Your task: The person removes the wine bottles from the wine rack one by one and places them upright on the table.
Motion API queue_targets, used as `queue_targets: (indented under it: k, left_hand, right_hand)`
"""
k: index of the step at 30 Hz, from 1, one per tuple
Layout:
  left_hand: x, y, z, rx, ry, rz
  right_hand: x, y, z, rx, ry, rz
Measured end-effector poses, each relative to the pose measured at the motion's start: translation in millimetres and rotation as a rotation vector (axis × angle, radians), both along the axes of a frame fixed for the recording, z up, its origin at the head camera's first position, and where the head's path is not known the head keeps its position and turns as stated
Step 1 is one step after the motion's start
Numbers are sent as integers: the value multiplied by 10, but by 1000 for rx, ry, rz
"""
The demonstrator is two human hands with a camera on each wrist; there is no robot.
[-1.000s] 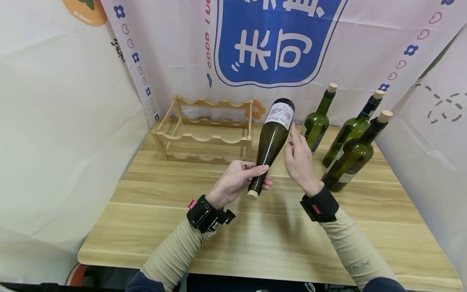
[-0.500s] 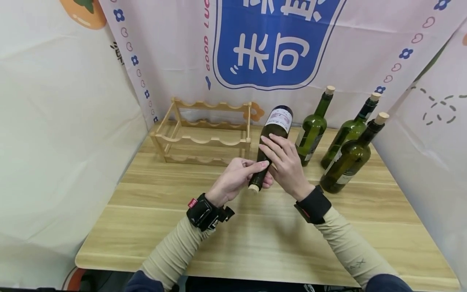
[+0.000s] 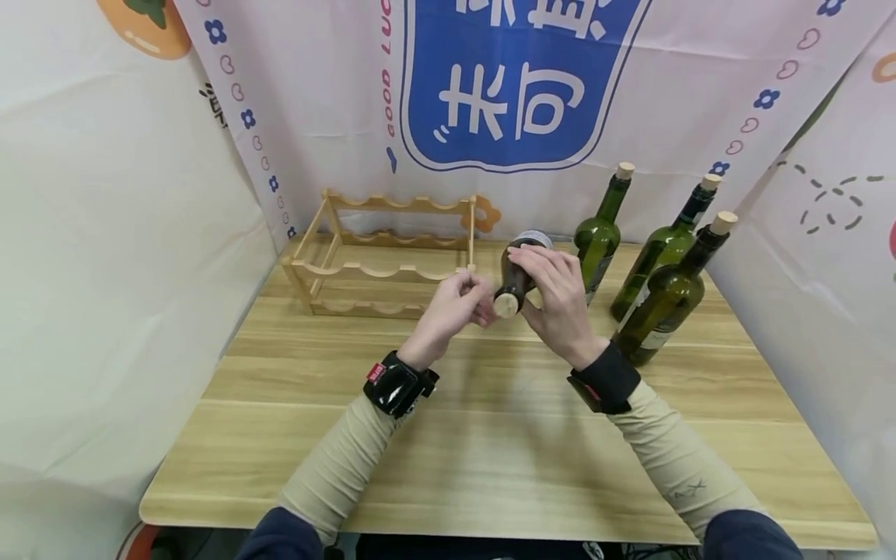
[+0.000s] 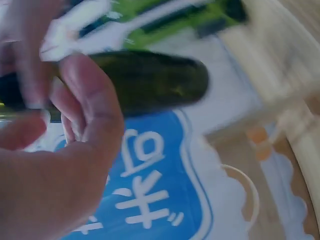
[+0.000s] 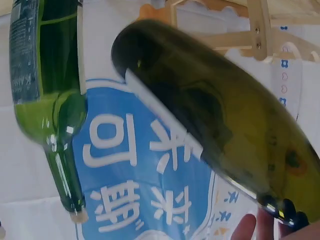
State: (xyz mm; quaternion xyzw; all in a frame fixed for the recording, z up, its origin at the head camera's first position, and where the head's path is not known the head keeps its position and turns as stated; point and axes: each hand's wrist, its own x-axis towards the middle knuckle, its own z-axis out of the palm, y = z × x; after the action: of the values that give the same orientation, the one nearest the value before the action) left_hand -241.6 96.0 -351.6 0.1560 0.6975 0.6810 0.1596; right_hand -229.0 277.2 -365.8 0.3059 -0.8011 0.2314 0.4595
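My right hand (image 3: pixel 560 307) grips a dark wine bottle (image 3: pixel 516 274) around its body, above the table. Its corked neck points toward me and its labelled base faces the back wall. Beside the cork is my left hand (image 3: pixel 451 313), its fingers loosely bent. In the left wrist view a gap shows between that hand's thumb and fingers, with the bottle (image 4: pixel 155 82) beyond them; whether the fingertips touch the neck is unclear. The right wrist view shows the bottle's underside (image 5: pixel 220 110) large, with a few right fingertips (image 5: pixel 265 227) below it.
A wooden bottle rack (image 3: pixel 381 272) stands at the back left of the table (image 3: pixel 448 467). Right of my right hand stand three corked green bottles: one at the back (image 3: pixel 600 233), one farther right (image 3: pixel 661 253) and one nearer (image 3: pixel 668 299). Printed cloth walls surround the table.
My right hand has come onto the bottle's body and now grips it. My left hand has come off the neck toward the left. The bottle has tipped so its cork faces me.
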Motion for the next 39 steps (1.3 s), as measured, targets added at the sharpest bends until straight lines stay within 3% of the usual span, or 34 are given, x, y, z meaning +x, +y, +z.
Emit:
queue_targets:
  k: [2, 6, 12, 16, 21, 28, 39]
  left_hand:
    - [-95, 49, -78, -78, 68, 40]
    - [-264, 198, -218, -208, 257, 39]
    - [-384, 396, -404, -285, 463, 28]
    - [-392, 442, -491, -275, 486, 60]
    - [-400, 465, -515, -225, 496, 48]
    - [-375, 466, -516, -265, 507, 83]
    - [-316, 476, -565, -375, 440, 119]
  right_hand:
    - [13, 13, 41, -29, -11, 15]
    - [25, 18, 141, -86, -38, 40]
    - [11, 13, 242, -197, -75, 61]
    - [-20, 44, 301, -312, -158, 74]
    - [-69, 126, 414, -451, -267, 17]
    - [32, 96, 648, -537, -386, -41]
    - [-55, 239, 530, -581, -571, -45]
